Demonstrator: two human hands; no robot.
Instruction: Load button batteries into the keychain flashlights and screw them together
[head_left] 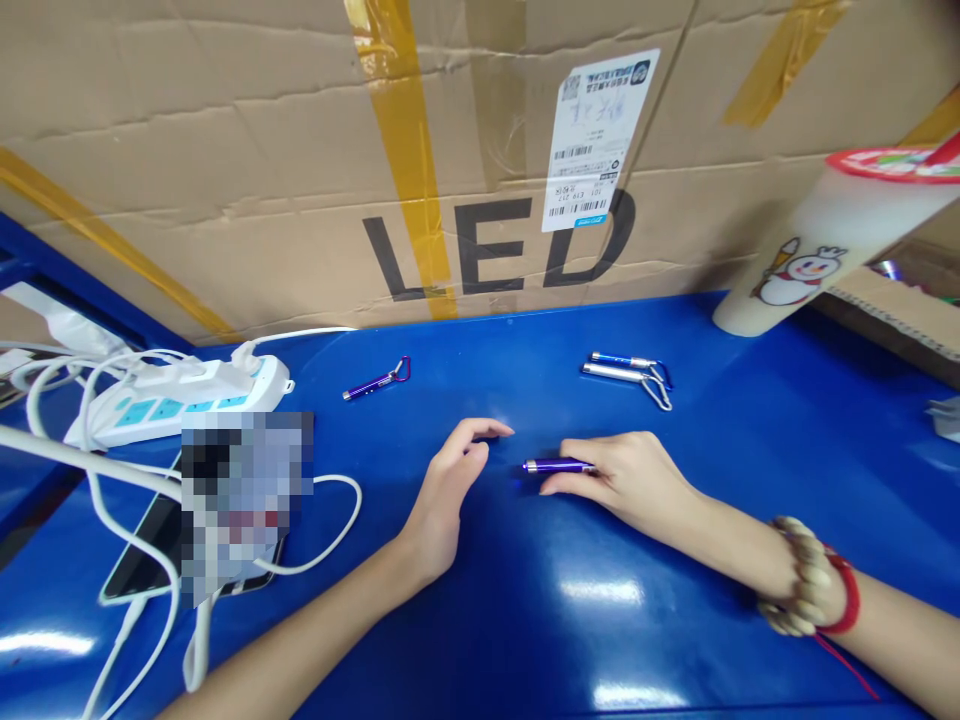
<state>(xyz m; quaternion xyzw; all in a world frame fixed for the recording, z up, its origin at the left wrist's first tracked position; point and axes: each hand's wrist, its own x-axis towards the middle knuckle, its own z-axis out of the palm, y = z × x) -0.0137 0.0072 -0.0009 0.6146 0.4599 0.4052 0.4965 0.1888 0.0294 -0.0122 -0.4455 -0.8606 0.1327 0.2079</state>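
My right hand [630,480] lies on the blue table [525,620] with its fingers closed round a small purple keychain flashlight [555,465], whose tip points left. My left hand [450,490] rests on its edge just left of that tip, fingers loosely curved and apart, holding nothing. Farther back lie another purple flashlight [377,380] with a clip, and a blue flashlight [626,360] beside a silver one [626,375], both with carabiner clips.
A large cardboard box [450,150] marked LED walls off the back. A white power strip [180,395] with cables and a phone [150,560] sit at the left. A white cup [817,250] with a snowman print leans at the right.
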